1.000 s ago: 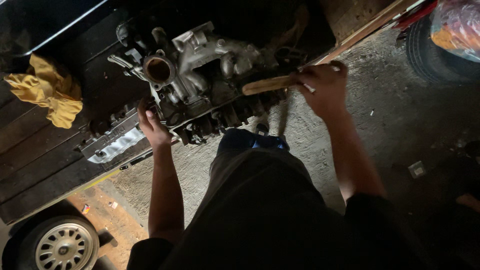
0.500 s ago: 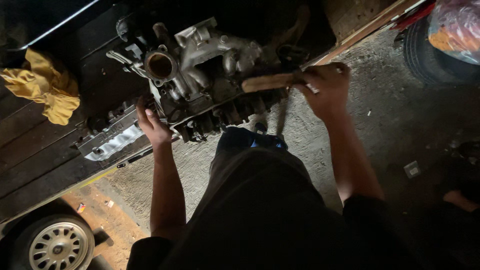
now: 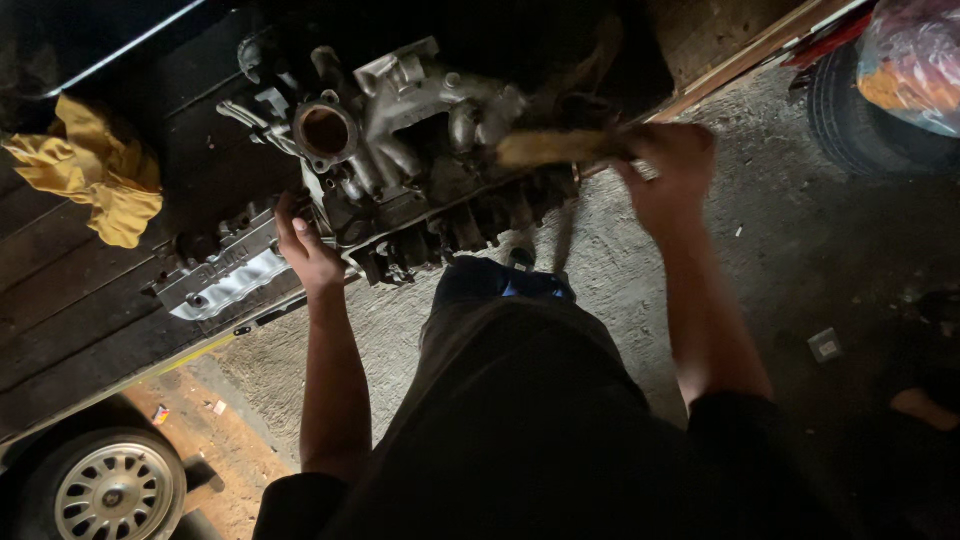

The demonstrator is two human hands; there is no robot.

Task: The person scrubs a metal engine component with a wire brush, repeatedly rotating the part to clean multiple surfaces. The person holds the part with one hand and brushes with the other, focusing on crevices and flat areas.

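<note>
Gripping wooden handle [image 3: 555, 148] in our right hand [image 3: 670, 180], fist closed, long axis pointing 9 o'clock toward engine [image 3: 400, 150]; our left hand [image 3: 308, 250] pressed flat on engine's 7 o'clock edge.

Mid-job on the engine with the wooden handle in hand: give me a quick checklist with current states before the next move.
1. Right hand has a closed grip on the wooden handle: ok.
2. Left hand rests on the engine edge: ok.
3. Handle's working end on the engine: cannot tell, blurred and dark.
4. Left fingers away from the handle's end: ok.
5. Yellow rag lies apart from the engine: ok.
6. Engine seated steadily on the dark deck: cannot tell.
</note>
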